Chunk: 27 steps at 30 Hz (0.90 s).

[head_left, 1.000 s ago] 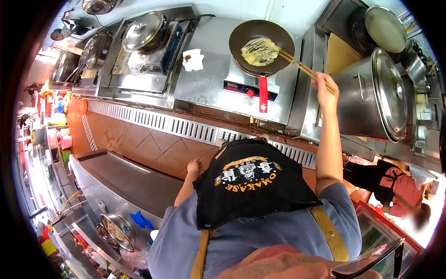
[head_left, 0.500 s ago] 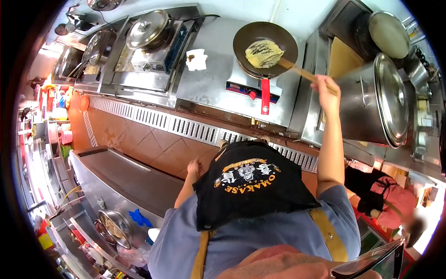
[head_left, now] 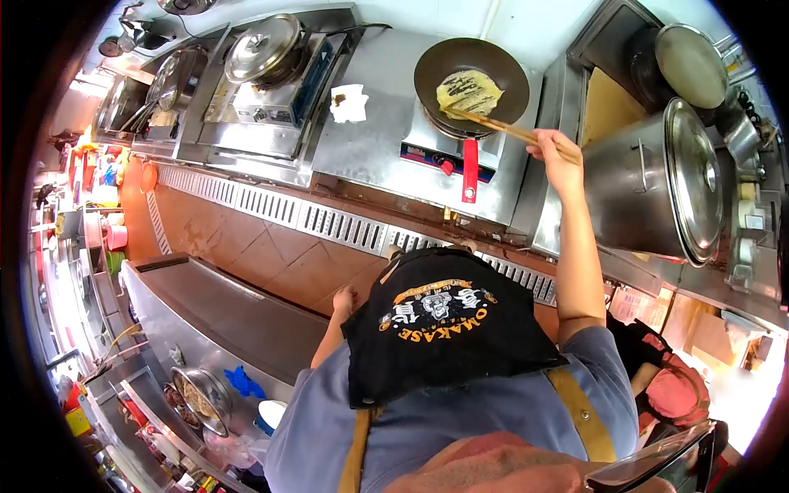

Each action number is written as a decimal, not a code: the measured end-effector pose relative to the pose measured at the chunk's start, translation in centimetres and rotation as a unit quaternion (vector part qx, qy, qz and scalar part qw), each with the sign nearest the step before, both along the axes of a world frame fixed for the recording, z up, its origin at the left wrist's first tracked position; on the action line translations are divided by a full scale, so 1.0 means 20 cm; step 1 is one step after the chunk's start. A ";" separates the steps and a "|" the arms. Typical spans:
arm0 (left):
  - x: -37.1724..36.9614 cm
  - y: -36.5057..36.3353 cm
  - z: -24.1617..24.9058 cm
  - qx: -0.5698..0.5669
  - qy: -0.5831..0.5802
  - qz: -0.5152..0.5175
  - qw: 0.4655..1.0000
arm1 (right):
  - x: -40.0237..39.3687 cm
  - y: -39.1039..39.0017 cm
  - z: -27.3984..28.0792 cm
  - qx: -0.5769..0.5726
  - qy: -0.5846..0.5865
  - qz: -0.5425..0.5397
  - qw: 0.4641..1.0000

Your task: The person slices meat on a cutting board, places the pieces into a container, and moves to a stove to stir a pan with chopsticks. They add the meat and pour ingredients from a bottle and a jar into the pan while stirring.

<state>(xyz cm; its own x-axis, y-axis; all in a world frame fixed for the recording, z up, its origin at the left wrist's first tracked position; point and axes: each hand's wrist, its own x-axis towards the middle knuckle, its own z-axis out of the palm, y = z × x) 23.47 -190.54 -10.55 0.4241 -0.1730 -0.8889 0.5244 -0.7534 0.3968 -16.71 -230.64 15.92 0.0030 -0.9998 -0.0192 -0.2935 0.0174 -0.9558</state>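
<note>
A dark pan (head_left: 511, 76) with a red handle (head_left: 469, 171) sits on a portable gas stove (head_left: 417, 156). Inside it lies a thin yellow egg sheet (head_left: 478, 92) with dark gaps. My right hand (head_left: 559, 156) is closed around long wooden chopsticks (head_left: 508, 129), whose tips touch the lower left edge of the egg. Down at my left side, away from the counter, is my left hand (head_left: 345, 299); its fingers are small and partly curled, and nothing can be made out in them.
A large lidded steel pot (head_left: 625, 193) stands right of my right forearm. White paper (head_left: 349, 103) lies on the steel counter (head_left: 374, 62) left of the stove. Further left, a lidded pot (head_left: 261, 49) sits on another burner. Another person (head_left: 678, 390) is at the lower right.
My right hand has moved slightly left and down. The chopstick tips have shifted from the egg's right side to its lower left edge. The other person has shifted at the lower right.
</note>
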 end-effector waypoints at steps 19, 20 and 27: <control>-0.02 -0.06 0.00 -0.031 -0.031 -0.035 0.998 | 0.02 -0.17 -0.02 -0.137 0.146 -0.048 0.979; 0.00 -0.07 -0.02 -0.032 -0.019 -0.025 0.999 | -0.01 -0.11 0.05 -0.073 0.148 -0.035 0.986; 0.02 -0.05 -0.10 -0.015 0.016 0.003 1.000 | 0.07 -0.10 0.10 -0.045 0.121 -0.037 0.991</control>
